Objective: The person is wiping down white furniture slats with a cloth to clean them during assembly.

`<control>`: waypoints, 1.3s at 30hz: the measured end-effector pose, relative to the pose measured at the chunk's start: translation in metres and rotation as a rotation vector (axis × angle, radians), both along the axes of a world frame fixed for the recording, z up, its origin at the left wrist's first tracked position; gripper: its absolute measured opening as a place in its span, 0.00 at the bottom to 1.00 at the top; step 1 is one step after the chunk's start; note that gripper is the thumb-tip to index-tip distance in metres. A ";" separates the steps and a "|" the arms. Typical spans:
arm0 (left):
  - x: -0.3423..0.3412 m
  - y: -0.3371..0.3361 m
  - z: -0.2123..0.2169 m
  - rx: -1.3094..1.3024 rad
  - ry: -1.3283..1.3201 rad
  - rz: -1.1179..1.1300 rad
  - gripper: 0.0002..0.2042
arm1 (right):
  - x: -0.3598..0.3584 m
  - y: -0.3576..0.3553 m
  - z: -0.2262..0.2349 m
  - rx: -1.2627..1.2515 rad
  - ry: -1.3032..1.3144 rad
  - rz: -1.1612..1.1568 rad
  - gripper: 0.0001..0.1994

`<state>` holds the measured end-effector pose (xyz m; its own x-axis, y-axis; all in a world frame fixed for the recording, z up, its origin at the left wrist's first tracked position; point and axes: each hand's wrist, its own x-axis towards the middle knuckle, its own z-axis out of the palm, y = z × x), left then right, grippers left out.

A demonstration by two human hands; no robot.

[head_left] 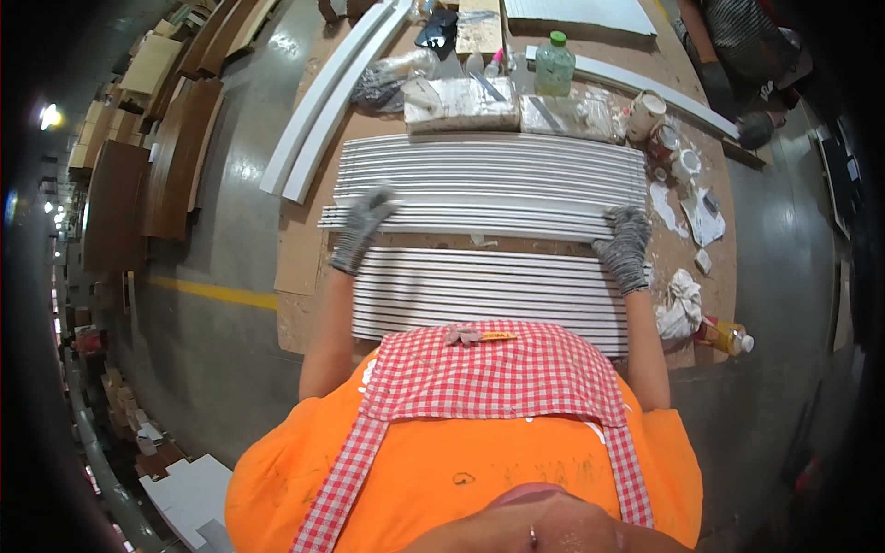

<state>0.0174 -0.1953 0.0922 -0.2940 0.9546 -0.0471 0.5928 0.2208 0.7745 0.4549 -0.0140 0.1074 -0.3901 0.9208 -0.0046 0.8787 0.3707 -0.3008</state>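
Long white strips lie side by side in two groups, a far group (489, 166) and a near group (489, 290), with a brown gap between. Along the far group's near edge, a few strips (479, 217) stick out farther left than the others. My left hand (364, 229), in a grey knit glove, is over the left end of these strips; motion smears its fingers. At their right end my right hand (625, 245), gloved alike, is closed with its fingers bent over the strip ends. The undersides of both hands are hidden.
Beyond the strips stand white-smeared blocks (461, 106) and a green bottle (555, 64). Cans (664, 140), a white rag (682, 304) and a yellow bottle (724, 335) line the right side. Long white boards (323, 111) lie far left. Another person's gloved hand (758, 131) is at far right.
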 end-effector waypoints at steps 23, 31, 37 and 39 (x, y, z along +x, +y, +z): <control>-0.067 -0.063 -0.034 0.028 -0.194 0.267 0.52 | 0.111 0.046 -0.079 -0.220 0.537 -0.060 0.42; -0.094 -0.067 -0.057 -0.062 -0.103 0.285 0.50 | 0.109 0.054 -0.090 -0.280 0.513 -0.111 0.43; -0.075 -0.050 -0.041 -0.090 -0.124 0.276 0.49 | 0.098 0.044 -0.057 -0.385 0.448 -0.215 0.42; -0.093 -0.064 -0.062 -0.090 0.004 0.320 0.48 | 0.074 0.032 -0.043 -0.139 0.276 -0.216 0.42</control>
